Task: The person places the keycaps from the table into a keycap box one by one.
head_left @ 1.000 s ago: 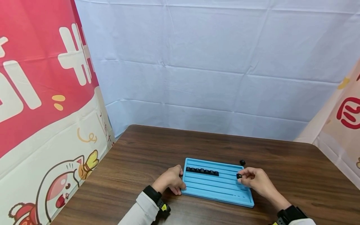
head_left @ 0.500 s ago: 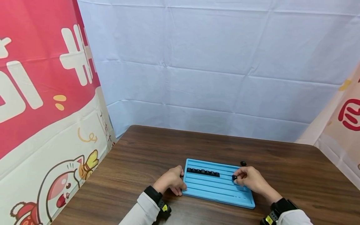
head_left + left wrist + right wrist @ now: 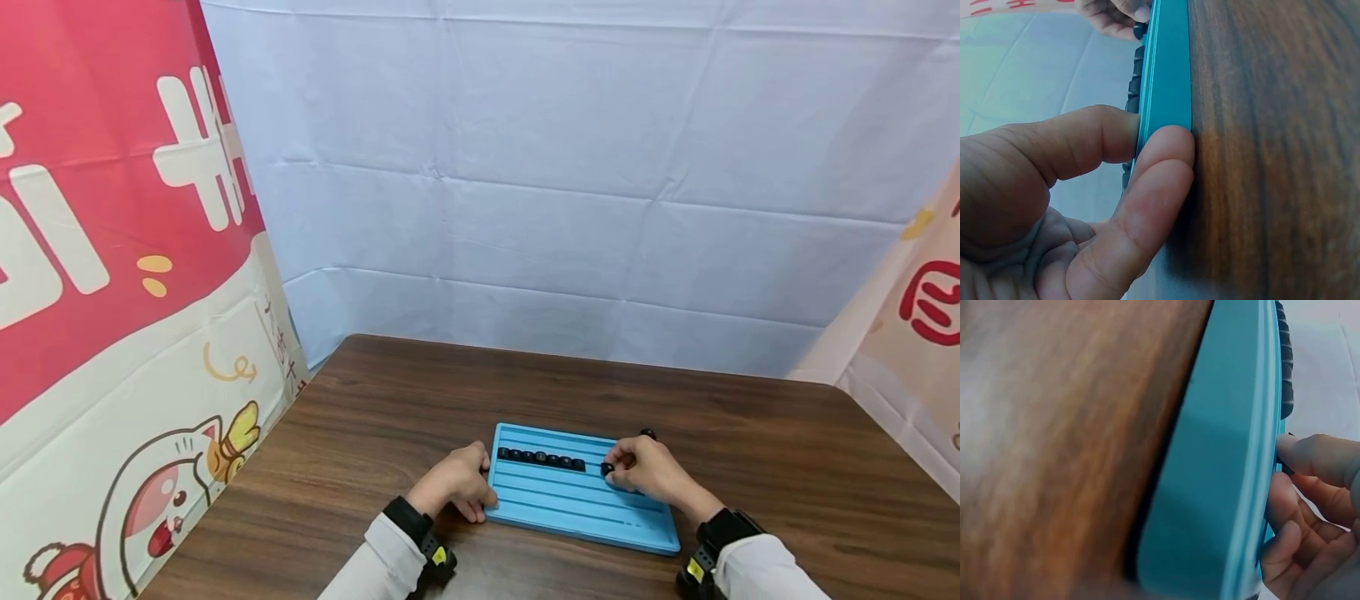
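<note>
A light-blue ridged tray (image 3: 570,521) lies on the table, with a row of black keycaps (image 3: 542,457) along one upper groove, starting near its left end. My left hand (image 3: 455,482) grips the tray's left end. In the left wrist view, the fingers (image 3: 1159,194) press against its blue side wall. Between thumb and fingertips, my right hand (image 3: 647,471) pinches a single black keycap (image 3: 607,469) low over the tray, a short gap to the right of the row. That keycap is mostly covered by the fingers in the right wrist view.
Another black keycap (image 3: 648,433) sits on the wooden table (image 3: 405,392) just beyond the tray's far right corner, partly behind my right hand. A pale cloth (image 3: 525,167) hangs behind the table, and a printed red-and-white cloth (image 3: 112,250) hangs at the left.
My right hand has slid leftward over the tray with the pinched keycap, closer to the row's right end. The left hand and tray have stayed in place.
</note>
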Tool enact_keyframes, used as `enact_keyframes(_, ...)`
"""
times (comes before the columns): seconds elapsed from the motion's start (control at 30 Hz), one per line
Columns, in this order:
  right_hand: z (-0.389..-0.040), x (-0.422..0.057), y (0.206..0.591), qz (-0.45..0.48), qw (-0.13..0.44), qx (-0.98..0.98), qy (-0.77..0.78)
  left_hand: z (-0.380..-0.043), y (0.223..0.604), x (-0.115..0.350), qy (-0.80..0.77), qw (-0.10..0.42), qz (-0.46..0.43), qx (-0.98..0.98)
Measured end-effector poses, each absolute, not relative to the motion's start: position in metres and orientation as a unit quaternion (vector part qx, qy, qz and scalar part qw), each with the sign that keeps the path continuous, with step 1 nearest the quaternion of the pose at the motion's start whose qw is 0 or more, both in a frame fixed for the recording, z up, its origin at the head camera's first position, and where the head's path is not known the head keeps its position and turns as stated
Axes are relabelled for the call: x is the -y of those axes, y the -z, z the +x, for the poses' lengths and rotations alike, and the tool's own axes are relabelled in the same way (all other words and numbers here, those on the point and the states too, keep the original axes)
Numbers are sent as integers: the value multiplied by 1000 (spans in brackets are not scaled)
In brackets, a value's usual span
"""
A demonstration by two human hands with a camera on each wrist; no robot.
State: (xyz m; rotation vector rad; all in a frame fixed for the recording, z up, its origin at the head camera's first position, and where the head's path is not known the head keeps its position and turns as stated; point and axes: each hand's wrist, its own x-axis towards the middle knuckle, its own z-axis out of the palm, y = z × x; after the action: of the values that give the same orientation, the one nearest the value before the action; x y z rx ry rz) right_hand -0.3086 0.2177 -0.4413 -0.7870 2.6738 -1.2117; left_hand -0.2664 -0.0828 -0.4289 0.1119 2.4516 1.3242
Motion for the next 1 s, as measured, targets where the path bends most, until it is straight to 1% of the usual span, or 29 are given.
enact_keyframes(0.3, -310, -213, 441, -281, 45, -877, 387, -265, 428, 83, -468, 175, 40, -866)
enact_keyframes(0.63, -311, -204, 442, -287, 22, -885, 365, -265, 425, 87, -473, 192, 35, -859)
enact_keyframes(1.0, -311, -197, 440, -282, 31, -891, 355, -265, 427, 87, -467, 179, 42, -865)
